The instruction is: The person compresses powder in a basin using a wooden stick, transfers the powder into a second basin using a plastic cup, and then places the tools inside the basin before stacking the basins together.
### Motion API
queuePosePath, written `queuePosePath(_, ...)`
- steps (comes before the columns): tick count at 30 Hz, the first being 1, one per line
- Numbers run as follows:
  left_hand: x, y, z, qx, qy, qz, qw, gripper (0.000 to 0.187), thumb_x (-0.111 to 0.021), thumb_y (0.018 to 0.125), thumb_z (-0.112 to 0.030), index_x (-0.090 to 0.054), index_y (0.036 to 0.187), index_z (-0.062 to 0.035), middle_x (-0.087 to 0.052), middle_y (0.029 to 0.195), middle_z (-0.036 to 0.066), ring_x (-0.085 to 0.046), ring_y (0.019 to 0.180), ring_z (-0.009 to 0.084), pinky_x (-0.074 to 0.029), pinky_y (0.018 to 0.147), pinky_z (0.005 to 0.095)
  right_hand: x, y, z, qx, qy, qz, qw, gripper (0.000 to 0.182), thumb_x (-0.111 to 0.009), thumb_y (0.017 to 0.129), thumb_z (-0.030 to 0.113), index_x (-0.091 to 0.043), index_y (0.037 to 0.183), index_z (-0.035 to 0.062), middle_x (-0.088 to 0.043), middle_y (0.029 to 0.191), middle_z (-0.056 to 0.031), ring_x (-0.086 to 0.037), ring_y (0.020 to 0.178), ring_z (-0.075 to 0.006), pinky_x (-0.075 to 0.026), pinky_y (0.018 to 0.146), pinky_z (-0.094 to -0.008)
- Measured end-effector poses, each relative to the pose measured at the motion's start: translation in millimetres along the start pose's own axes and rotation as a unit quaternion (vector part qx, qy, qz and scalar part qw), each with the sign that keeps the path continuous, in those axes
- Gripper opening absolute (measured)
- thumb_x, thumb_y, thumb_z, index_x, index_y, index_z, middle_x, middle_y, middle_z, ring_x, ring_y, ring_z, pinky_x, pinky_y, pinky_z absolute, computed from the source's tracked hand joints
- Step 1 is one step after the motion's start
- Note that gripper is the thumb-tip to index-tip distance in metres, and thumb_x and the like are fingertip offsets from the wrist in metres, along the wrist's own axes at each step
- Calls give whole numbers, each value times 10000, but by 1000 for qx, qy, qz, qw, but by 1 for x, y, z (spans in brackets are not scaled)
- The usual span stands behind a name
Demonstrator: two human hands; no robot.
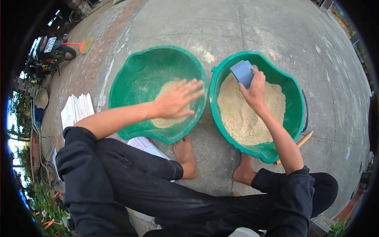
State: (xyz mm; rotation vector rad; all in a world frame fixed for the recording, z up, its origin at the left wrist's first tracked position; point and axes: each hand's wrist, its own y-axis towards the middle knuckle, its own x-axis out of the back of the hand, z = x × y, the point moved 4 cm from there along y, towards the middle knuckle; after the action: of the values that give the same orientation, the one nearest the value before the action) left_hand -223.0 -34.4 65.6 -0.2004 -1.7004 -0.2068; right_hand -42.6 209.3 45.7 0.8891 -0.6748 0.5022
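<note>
Two green tubs stand side by side on the concrete. Over the left tub [134,75] my left hand [177,99] is spread flat, fingers apart, above a small heap of pale meal [167,121]. My right hand [254,89] holds a blue-grey scoop [242,73], tilted, over the right tub [290,93]. Much more pale meal [248,118] fills the bottom of that tub. My right fingers grip the scoop's near side; its inside is hidden.
Folded white sacks [77,110] lie left of the left tub, another printed sack [146,146] under its near edge. My bare feet are near both tubs. A wooden stick [304,139] lies beside the right tub. A motorbike [55,51] and broom [85,45] are far left.
</note>
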Motion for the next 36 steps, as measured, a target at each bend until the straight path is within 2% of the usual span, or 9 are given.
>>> queuePosePath(3, -12, 11, -13, -79, -68, 42, 994, 771, -481, 956, -512, -219, 1527, -65, -179, 1589, 193, -227, 1448, 386, -186, 1182, 511, -3, 2, 6, 25, 15, 2, 1000, 748, -758, 695, 92, -352, 1310, -35, -432, 1148, -227, -434, 1080, -411, -397, 949, -477)
queuePosePath(5, -40, -11, 63, 270, -35, 192, 943, 785, -392, 949, -610, -326, 1497, -52, -302, 1537, 227, -255, 1438, 390, -206, 1179, 493, 0, 6, 11, 21, 12, 11, 1000, 749, -752, 699, 96, -342, 1311, -34, -428, 1141, -228, -433, 1072, -412, -399, 942, -480)
queuePosePath(6, -9, -13, 86, 409, -138, 480, 764, 805, -352, 937, -655, -438, 1434, -28, -333, 1509, 265, -267, 1420, 435, -237, 1157, 514, 4, 8, 13, 25, 9, 8, 1000, 736, -752, 700, 98, -348, 1305, -19, -429, 1135, -218, -437, 1071, -404, -403, 935, -474)
queuePosePath(8, -12, -45, 118, 411, 194, 417, 787, 762, -437, 919, -630, -522, 1363, -16, -334, 1497, 293, -308, 1386, 462, -276, 1118, 548, 15, 16, 18, 38, 8, -1, 999, 726, -751, 703, 100, -350, 1299, 0, -431, 1119, -205, -438, 1067, -388, -407, 925, -471)
queuePosePath(14, -3, 16, 75, 222, 109, 187, 951, 566, -691, 803, -387, -607, 1182, 26, -482, 1363, 239, -439, 1288, 371, -385, 1017, 512, 37, 37, 28, 100, -32, 57, 993, 728, -760, 685, 95, -365, 1290, 2, -439, 1115, -193, -445, 1044, -379, -423, 914, -456)
queuePosePath(16, 14, 47, 51, 73, 253, 45, 964, 519, -729, 756, -268, -600, 1169, 19, -489, 1357, 222, -449, 1279, 354, -399, 1000, 475, 50, 47, 32, 142, -53, 79, 985, 730, -765, 677, 95, -374, 1286, 6, -442, 1118, -189, -450, 1042, -377, -426, 915, -452)
queuePosePath(20, 77, 104, -3, 12, 115, -150, 982, 881, -796, 698, -277, -366, 1420, -11, -383, 1454, 189, -418, 1305, 373, -367, 1059, 456, 79, 51, 52, 279, -139, 176, 934, 603, -690, 720, 105, -448, 1270, 54, -480, 1083, -159, -487, 1023, -336, -430, 904, -429)
queuePosePath(25, 87, 163, -49, -68, 3, -196, 978, 1053, -857, 610, -288, -286, 1464, -55, -364, 1460, 181, -392, 1323, 382, -362, 1066, 481, 122, 45, 68, 371, -138, 205, 895, 490, -640, 757, 89, -495, 1223, 53, -499, 1115, -168, -513, 1055, -331, -431, 947, -440)
queuePosePath(36, 16, 280, -57, -74, -82, -147, 983, 759, -834, 555, -203, -480, 1210, -55, -491, 1224, 175, -552, 1045, 372, -484, 859, 449, 143, -8, -52, 193, -83, 213, 954, 748, -775, 653, 29, -401, 1299, 73, -455, 1218, -170, -487, 1127, -371, -431, 970, -439)
